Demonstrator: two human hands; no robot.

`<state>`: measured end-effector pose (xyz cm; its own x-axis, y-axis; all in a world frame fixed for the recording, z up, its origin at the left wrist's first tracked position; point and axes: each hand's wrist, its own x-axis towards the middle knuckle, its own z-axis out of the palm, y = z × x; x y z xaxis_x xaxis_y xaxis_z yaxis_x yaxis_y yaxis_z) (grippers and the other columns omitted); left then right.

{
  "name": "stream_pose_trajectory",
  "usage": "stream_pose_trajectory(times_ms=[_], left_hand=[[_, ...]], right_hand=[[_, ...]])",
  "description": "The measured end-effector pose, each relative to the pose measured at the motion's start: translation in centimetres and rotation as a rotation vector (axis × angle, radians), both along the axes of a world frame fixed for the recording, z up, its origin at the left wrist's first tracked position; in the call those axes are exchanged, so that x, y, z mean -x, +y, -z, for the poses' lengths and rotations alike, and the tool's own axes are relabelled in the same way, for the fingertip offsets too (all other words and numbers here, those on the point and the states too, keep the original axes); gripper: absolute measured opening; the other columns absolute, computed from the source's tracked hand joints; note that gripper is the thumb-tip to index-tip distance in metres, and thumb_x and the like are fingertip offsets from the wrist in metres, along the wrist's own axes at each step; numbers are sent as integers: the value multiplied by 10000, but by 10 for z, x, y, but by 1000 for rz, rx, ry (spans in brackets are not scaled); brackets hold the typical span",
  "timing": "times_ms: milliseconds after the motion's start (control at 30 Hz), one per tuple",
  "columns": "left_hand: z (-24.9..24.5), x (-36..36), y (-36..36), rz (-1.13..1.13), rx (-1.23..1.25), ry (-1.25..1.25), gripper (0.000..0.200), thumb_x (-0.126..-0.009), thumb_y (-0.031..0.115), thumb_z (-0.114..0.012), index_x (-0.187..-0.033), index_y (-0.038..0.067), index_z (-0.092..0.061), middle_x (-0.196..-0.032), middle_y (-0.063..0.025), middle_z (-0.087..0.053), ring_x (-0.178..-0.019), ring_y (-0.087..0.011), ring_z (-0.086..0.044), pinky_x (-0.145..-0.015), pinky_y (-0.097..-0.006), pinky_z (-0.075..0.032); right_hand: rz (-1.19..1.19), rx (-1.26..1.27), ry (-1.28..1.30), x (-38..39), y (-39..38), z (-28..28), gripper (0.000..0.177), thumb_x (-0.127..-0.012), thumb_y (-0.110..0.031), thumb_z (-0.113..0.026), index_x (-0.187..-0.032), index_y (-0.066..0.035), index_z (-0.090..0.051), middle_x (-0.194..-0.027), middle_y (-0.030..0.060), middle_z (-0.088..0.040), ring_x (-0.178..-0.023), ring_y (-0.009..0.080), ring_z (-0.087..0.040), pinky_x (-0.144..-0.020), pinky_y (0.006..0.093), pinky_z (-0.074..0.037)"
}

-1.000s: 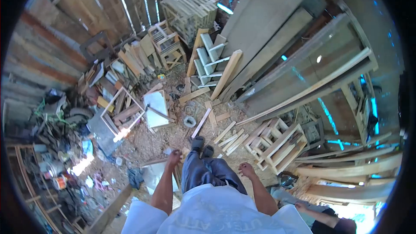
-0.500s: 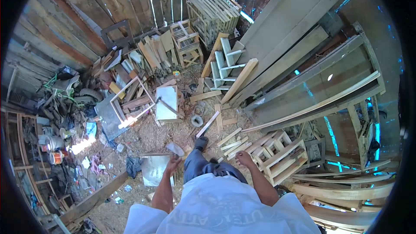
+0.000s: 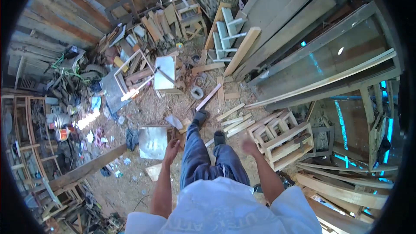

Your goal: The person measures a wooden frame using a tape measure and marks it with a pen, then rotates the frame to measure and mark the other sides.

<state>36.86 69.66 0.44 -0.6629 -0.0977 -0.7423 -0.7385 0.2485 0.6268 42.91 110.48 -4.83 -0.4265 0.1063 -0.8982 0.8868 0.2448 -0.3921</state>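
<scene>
My left hand [image 3: 172, 151] hangs beside my left thigh, its fingers loosely bent; whether they are apart is unclear. Just left of it lies a box with a shiny metal top [image 3: 152, 142]. My right hand [image 3: 249, 146] is blurred by motion, beside my right leg and near a pale wooden frame [image 3: 288, 141]. Several light wooden strips [image 3: 237, 125] lie on the floor ahead of that hand. No object shows in either hand.
Ahead stands a white-topped box [image 3: 165, 78] with a hammer-like tool across it. A stepped wooden piece [image 3: 225, 34] leans beside large boards [image 3: 277, 21]. A long beam [image 3: 91, 164] lies at the left, near scattered scrap.
My view has tilted further down, and both feet now show. My left leg is extended forward. My right hand has moved slightly outward and become blurred.
</scene>
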Motion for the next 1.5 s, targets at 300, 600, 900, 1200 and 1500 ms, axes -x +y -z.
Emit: stream_pose_trajectory(times_ms=[300, 600, 900, 1200, 1500], left_hand=[[62, -176, 15, 20, 100, -319, 416, -851, 310, -552, -1107, -17, -542, -1008, -162, -610, -880, -225, -591, -734, -316, -462], [107, -209, 33, 47, 81, -296, 351, -841, 278, -537, -1043, -6, -576, -883, -146, -630, -744, -181, -616, -658, -315, -480], [277, -189, 169, 71, 13, -122, 298, -837, 242, -529, -1008, 6, -590, -845, -154, -645, -770, -232, -636, -705, -319, -485], [568, -190, 304, 211, 357, -94, 358, -826, 181, -506, -1132, -7, -505, -1014, -252, -576, -931, -381, -565, -816, -400, -444], [604, -182, 337, -47, 416, 274, 256, -741, 135, -618, -958, -1, -616, -869, -136, -537, -727, -274, -556, -671, -361, -440]], right_hand=[[-114, -12, -223, -107, 23, 29, 272, -850, -231, -517, -1049, -47, -515, -897, 116, -631, -693, 210, -637, -562, 341, -518], [-80, -66, -14, -103, 7, 44, 252, -816, -167, -546, -1045, -67, -580, -859, 105, -645, -666, 159, -629, -575, 286, -500], [5, -1, -91, -96, 47, 236, 228, -813, -122, -570, -1030, -55, -578, -804, 82, -610, -621, 152, -583, -532, 289, -487], [-27, -88, 132, -127, 105, 567, 299, -834, -63, -495, -1133, -59, -494, -1034, 89, -542, -812, 167, -581, -580, 320, -494], [518, -18, 177, -105, 71, 572, 309, -828, -22, -543, -1124, -71, -472, -988, 65, -518, -866, 161, -528, -624, 294, -531]])
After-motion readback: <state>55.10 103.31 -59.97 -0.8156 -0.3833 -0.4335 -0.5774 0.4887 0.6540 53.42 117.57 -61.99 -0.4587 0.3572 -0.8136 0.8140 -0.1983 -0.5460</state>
